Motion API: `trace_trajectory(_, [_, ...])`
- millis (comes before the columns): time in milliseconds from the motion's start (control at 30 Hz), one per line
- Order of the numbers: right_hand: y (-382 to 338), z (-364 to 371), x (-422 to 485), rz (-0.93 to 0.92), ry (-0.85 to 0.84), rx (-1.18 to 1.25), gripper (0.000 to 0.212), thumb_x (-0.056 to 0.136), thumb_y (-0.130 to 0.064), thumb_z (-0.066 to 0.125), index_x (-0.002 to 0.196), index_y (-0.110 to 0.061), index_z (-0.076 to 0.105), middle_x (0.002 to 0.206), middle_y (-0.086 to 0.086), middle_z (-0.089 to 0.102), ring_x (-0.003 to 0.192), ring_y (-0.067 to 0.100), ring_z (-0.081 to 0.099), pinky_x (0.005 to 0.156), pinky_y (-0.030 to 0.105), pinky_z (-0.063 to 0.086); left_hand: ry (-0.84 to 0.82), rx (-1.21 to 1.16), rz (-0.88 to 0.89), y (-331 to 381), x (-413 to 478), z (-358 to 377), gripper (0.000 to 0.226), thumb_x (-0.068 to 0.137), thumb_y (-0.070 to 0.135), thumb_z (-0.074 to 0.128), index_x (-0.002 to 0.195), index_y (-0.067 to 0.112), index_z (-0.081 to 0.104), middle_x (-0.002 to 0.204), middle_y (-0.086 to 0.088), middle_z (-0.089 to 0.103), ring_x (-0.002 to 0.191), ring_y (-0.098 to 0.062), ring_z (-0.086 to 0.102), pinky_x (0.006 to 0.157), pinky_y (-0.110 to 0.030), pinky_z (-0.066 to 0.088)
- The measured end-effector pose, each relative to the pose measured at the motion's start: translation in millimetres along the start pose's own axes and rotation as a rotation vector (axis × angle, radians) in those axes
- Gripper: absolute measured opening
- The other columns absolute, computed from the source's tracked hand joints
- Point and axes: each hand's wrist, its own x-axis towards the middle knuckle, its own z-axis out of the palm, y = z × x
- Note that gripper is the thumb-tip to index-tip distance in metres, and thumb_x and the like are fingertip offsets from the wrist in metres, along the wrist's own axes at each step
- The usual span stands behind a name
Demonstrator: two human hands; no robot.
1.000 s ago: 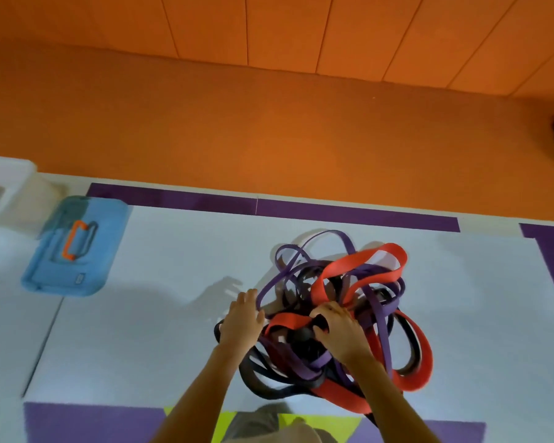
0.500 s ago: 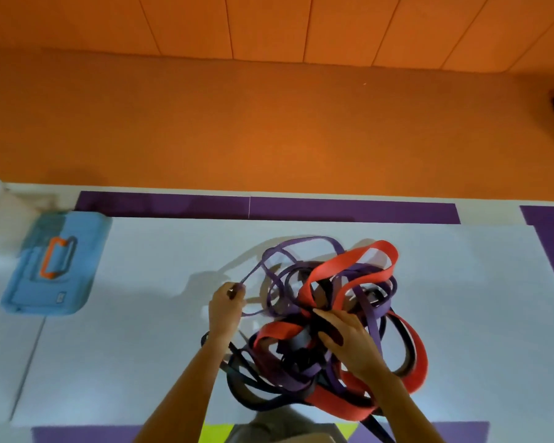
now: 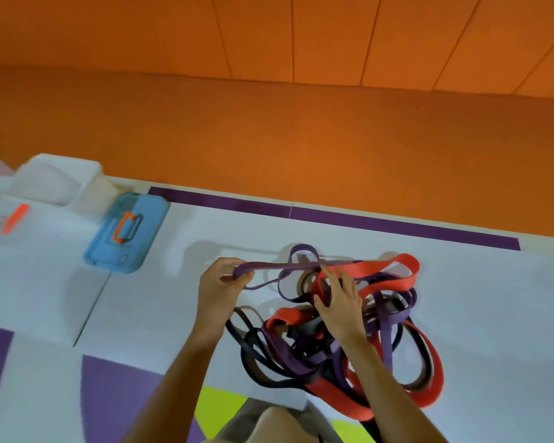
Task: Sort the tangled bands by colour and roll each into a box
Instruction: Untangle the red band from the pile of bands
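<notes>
My left hand is clenched on a loop of purple band, drawing it out to the left, taut and nearly level, its long axis running left-right from my fist back into the tangle. My right hand is spread flat on the heap, fingers open, pinning red and purple coils, gripping nothing. The tangle sits on the white table, right of centre, red, purple and black all knotted. This looks like the untangling step, first colour only. Next I'd need to hold the pile down and feed the purple free without dragging the rest. The blue box waits well off left.
</notes>
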Motion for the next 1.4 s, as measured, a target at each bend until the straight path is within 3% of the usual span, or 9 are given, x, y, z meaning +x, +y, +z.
trace_trajectory(133, [26.2,-1.0,-8.3,0.293,-0.194,-0.054,0.072,0.093,-0.058,0.067,0.155,-0.033,0.042,0.16,0.008,0.039,0.15,0.037,0.033,0.12,0.058,0.032,0.179,-0.179,-0.011,1.7,-1.3,-22.4,0.02,0.092,0.011,0.082,0.097,0.029,0.074,0.106,-0.003,0.076,0.094,-0.023,0.074,0.079,-0.035,0.064])
trace_trajectory(267, [30.1,2.9,-8.5,0.29,-0.211,0.019,0.066,0.093,-0.059,0.068,0.147,-0.025,0.054,0.135,0.006,0.068,0.129,0.033,0.06,0.106,0.047,0.049,0.148,-0.044,-0.081,-13.4,7.3,-37.7,0.022,0.092,0.013,0.082,0.11,0.018,0.07,0.107,-0.004,0.074,0.1,-0.029,0.073,0.077,-0.038,0.065])
trace_trajectory(467, [16.6,7.3,-9.2,0.337,-0.14,0.125,0.055,0.086,-0.041,0.082,0.135,-0.021,0.065,0.126,-0.002,0.072,0.117,0.023,0.068,0.089,0.033,0.05,-0.202,0.212,-0.164,-44.8,15.7,-10.4,0.053,0.092,0.009,0.079,0.141,0.014,0.06,0.138,-0.01,0.063,0.11,-0.031,0.07,0.097,-0.042,0.06])
trace_trajectory(633, [1.9,8.4,-9.9,0.398,0.031,0.152,0.024,0.09,-0.019,0.074,0.113,-0.024,0.079,0.111,-0.006,0.078,0.105,0.019,0.072,0.084,0.031,0.054,-0.414,0.637,0.093,-85.6,-1.4,21.5,0.056,0.091,0.032,0.076,0.144,0.031,0.057,0.166,-0.005,0.033,0.157,-0.029,0.025,0.122,-0.044,0.032])
trace_trajectory(800, [-21.3,3.0,-6.3,0.402,0.308,0.399,0.018,0.094,-0.007,0.071,0.096,-0.022,0.08,0.092,-0.01,0.077,0.089,0.008,0.073,0.072,0.017,0.049,-0.964,0.629,0.08,-100.7,-2.0,61.3,0.087,0.087,0.05,0.081,0.16,0.031,0.038,0.166,-0.001,0.036,0.155,-0.024,0.033,0.123,-0.047,0.037])
trace_trajectory(900, [-24.3,-13.7,-6.9,0.405,0.432,0.574,0.021,0.093,-0.006,0.073,0.084,-0.023,0.079,0.086,-0.003,0.078,0.084,0.017,0.075,0.078,0.031,0.059,-0.848,0.852,0.217,-113.6,-2.8,72.8,0.072,0.093,0.054,0.072,0.153,0.023,0.047,0.154,-0.002,0.05,0.147,-0.028,0.042,0.117,-0.048,0.043])
trace_trajectory(1033, [-12.7,-38.8,-25.1,0.466,0.591,0.763,0.025,0.097,-0.009,0.068,0.086,-0.028,0.08,0.092,0.001,0.08,0.085,0.023,0.077,0.076,0.032,0.061,-0.712,0.692,0.332,-123.1,-0.5,74.0,0.03,0.106,0.029,0.06,0.131,0.012,0.057,0.13,-0.007,0.059,0.128,-0.03,0.055,0.104,-0.041,0.049])
trace_trajectory(1267, [18.2,-49.7,-57.6,0.648,0.684,0.933,0.021,0.097,-0.007,0.065,0.098,-0.024,0.078,0.09,0.005,0.079,0.08,0.02,0.073,0.081,0.039,0.056,-0.539,0.145,0.006,-102.8,21.2,49.0,0.036,0.109,0.035,0.054,0.133,0.008,0.052,0.118,-0.007,0.067,0.117,-0.033,0.066,0.096,-0.043,0.051])
trace_trajectory(1400, [17.9,-41.4,-63.7,0.601,0.604,0.769,0.013,0.099,-0.011,0.067,0.103,-0.019,0.077,0.097,0.004,0.077,0.086,0.024,0.069,0.085,0.042,0.056,-0.491,-0.121,-0.133,-92.7,27.7,34.5,0.023,0.108,0.027,0.059,0.12,0.008,0.056,0.115,-0.02,0.068,0.11,-0.039,0.069,0.095,-0.064,0.056])
